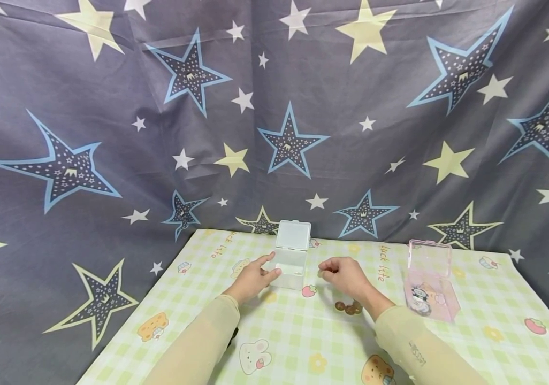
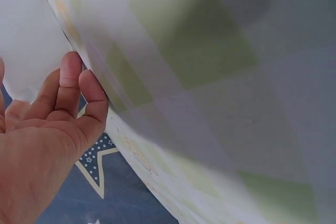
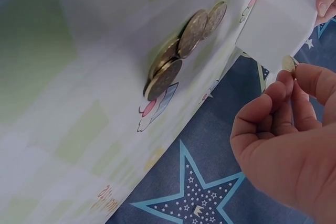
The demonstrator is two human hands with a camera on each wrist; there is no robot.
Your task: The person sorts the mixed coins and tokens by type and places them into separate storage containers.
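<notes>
Bronze-coloured metal is pinched between the thumb and fingertips of the right hand (image 1: 347, 275): a single coin (image 3: 288, 64), part of its face left showing. Between the two hands, which are kept apart, a white box (image 1: 285, 281) is stood with its lid (image 1: 294, 235) raised; its left side is touched by the spread thumb and forefinger of the left hand (image 1: 253, 278). More coins (image 3: 191, 34) are overlapped on the table, on the near side of the right hand, and well to its right a pink box (image 1: 450, 307) is seen with its lid also up.

The coin can be judged light, rigid and hard to damage, but thin and smooth enough to be slipped from loose fingertips; it is best taken by opposite edges of its rim. Among the overlapped ones, a raised edge should be lifted first. The white box seems light, thin-walled plastic, easily nudged, so it is best steadied low on its walls, with the hinged lid left unpulled.
</notes>
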